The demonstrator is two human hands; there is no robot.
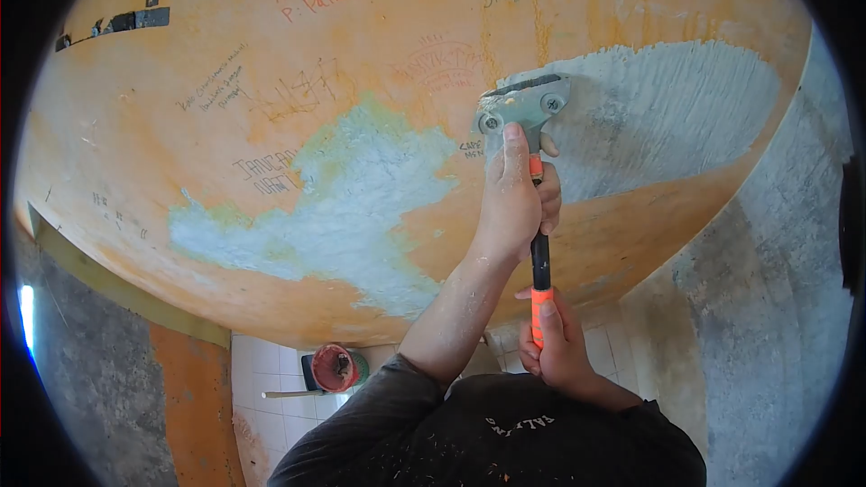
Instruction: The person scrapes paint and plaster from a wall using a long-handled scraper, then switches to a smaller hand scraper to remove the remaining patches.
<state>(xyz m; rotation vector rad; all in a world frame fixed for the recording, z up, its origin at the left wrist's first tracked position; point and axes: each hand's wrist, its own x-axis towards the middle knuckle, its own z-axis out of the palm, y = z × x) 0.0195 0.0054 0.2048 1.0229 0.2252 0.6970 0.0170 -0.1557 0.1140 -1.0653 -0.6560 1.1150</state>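
A long-handled scraper (540,257) with a grey metal head and an orange-and-black handle lies up against the orange painted wall (406,45). Its wide blade edge meets the wall at the left border of a bare, pale grey scraped patch (667,117). My left hand (519,203) is wrapped round the shaft just below the head, thumb laid along the back of the head. Lower down, my right hand (559,343) is closed round the orange grip at the handle's end. Pale dust clings to my left hand and forearm.
Another pale, peeled patch (334,207) spreads over the wall on the left, among handwriting. Dark tape strips (126,22) stick at upper left. On the tiled floor (266,388) below stands a red bucket (335,367) beside a pale stick (293,393). Bare grey wall (767,280) is at right.
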